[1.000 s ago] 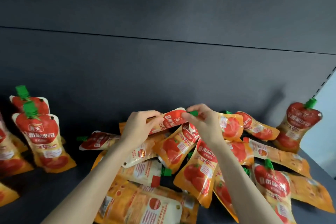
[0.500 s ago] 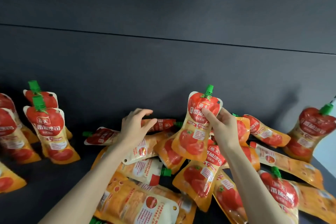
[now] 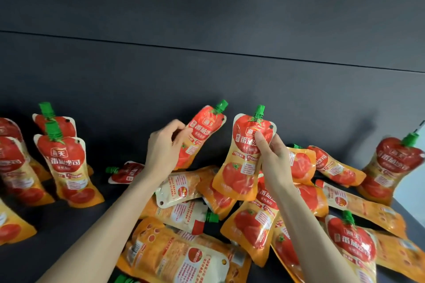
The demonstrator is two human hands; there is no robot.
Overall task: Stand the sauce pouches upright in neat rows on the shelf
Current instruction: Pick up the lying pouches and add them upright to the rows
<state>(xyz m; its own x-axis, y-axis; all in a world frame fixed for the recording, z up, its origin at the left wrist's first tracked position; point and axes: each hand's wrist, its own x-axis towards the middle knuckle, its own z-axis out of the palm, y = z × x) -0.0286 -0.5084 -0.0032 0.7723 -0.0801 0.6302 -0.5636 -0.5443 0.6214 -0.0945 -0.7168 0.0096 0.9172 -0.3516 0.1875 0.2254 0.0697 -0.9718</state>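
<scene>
Each hand grips a lifted pouch, the left hand (image 3: 164, 151) a tilted pouch (image 3: 202, 131), the right hand (image 3: 273, 158) an upright pouch (image 3: 243, 156); both are best set base-down beside the standing rows (image 3: 66, 167), caps up.

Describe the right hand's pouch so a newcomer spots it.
Start at the heap of fallen pouches mid-shelf. Above it the right hand pinches one pouch. Unlike the tilted pouch in the left hand, it hangs upright, green cap on top.
</scene>
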